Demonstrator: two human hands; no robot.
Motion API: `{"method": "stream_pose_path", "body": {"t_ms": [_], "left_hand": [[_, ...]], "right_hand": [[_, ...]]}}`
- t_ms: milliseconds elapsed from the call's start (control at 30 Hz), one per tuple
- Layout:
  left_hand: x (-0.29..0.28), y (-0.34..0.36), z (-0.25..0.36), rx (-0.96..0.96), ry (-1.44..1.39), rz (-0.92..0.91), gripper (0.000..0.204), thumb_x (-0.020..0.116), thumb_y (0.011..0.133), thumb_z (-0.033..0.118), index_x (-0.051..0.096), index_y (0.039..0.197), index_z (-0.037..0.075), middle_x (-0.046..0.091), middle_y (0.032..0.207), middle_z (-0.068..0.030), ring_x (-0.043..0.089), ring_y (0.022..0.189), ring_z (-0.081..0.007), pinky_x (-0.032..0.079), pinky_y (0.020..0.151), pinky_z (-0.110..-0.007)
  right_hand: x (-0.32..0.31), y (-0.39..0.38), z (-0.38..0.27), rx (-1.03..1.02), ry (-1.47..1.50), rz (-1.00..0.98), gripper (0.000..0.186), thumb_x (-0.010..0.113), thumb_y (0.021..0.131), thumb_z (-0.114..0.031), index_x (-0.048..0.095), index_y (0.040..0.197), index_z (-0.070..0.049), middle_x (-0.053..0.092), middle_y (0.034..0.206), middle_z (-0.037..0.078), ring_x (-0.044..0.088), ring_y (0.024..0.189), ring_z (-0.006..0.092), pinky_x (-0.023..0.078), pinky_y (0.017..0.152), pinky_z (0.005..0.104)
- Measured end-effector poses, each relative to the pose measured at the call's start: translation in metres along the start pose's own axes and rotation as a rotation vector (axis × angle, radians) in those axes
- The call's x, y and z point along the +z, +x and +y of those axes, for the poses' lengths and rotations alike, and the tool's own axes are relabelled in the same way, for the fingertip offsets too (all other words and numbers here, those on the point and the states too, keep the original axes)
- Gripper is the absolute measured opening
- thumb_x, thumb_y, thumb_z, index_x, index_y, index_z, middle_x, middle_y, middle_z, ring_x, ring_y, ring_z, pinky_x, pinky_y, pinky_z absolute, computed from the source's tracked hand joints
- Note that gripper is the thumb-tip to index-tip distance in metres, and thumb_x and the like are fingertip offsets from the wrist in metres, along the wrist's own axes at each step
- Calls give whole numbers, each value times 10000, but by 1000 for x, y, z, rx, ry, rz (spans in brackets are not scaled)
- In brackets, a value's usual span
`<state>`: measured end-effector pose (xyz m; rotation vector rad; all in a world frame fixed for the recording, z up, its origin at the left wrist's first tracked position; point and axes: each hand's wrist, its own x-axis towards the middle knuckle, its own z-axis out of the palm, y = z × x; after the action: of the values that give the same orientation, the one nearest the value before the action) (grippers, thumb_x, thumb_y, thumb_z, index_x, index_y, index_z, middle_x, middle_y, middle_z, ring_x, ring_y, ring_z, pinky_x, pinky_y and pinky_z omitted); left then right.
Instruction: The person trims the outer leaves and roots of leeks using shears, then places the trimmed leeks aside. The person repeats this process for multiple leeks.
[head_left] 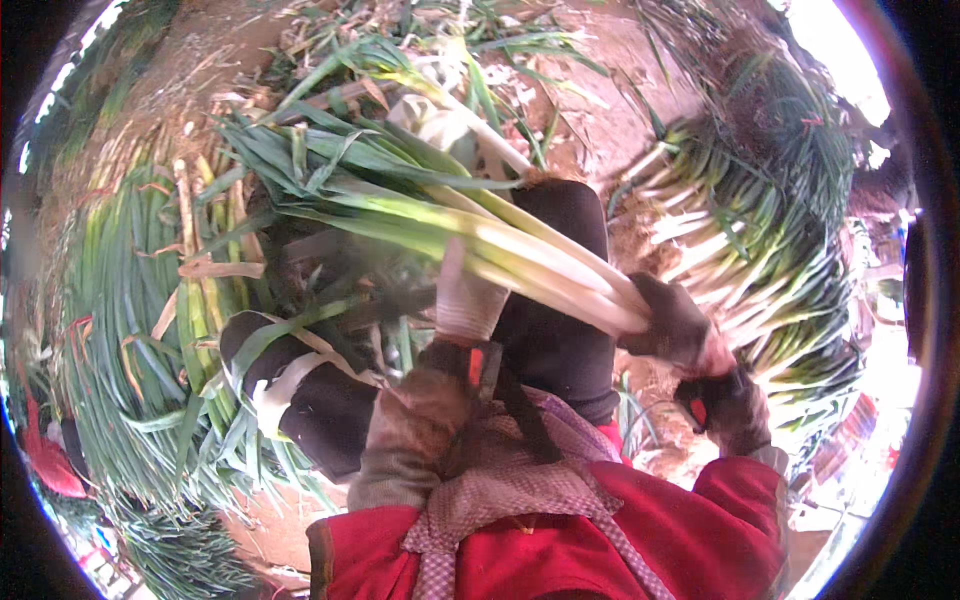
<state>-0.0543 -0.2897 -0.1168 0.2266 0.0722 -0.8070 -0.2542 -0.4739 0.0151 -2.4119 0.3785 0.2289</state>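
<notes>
A bunch of long green onions (pixel 540 262) lies slantwise in front of me, leaves to the upper left and white ends to the lower right. My right hand (pixel 665 322), in a dark glove, is closed round the white root ends. My left hand (pixel 470 298), in a pale glove, is at the middle of the bunch where white turns to green; one finger lies over the stalks and the others are partly hidden beneath. A separate green onion (pixel 470 115) lies just beyond the bunch, its root end near my dark-clad knee (pixel 565 215).
A large heap of untrimmed green onions (pixel 125 290) lies at left. On the right, rows of peeled green onions (pixel 735 230) are stacked with white ends toward me. Stripped leaves and peelings (pixel 400 25) litter the ground ahead. Loose leaves (pixel 285 385) drape over my left leg.
</notes>
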Motion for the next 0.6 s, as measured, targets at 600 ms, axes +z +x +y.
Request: {"method": "stream_pose_path", "body": {"t_ms": [600], "left_hand": [[33,-23,67,117,72,53,697,599,946,599,509,1412,90,584,1366,-125,555,1248,-314,420,1102,-473]], "right_hand": [[44,77,-103,-54,110,-39,698,839,720,-419,562,1221,-21,698,1004,215,705,955,347,542,830,417]]}}
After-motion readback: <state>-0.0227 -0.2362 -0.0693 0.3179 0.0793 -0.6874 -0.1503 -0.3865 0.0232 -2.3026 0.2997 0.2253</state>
